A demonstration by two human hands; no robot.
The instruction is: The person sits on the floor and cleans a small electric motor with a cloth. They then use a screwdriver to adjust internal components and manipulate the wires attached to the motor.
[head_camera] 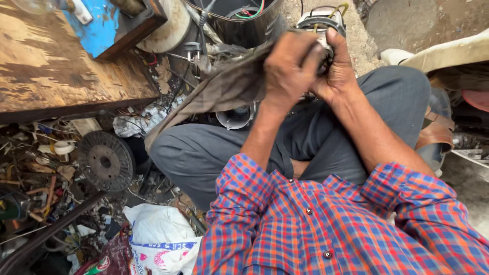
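I sit cross-legged in grey trousers and a plaid shirt. My left hand (pixel 288 63) is closed on a grimy brown-grey cloth (pixel 224 86) and presses it against a small electric motor (pixel 318 23). My right hand (pixel 338 66) grips that motor from the right side, fingers curled over its metal body. Coloured wires stick out of the motor's top. The cloth hangs down to the left, over my knee. Most of the motor is hidden behind both hands.
A worn wooden board (pixel 56 66) lies at upper left with a blue box (pixel 102 28) on it. A round dark metal disc (pixel 105 160) rests amid scrap wire and parts on the left. A black drum (pixel 244 23) stands behind. White plastic bag (pixel 160 237) at bottom.
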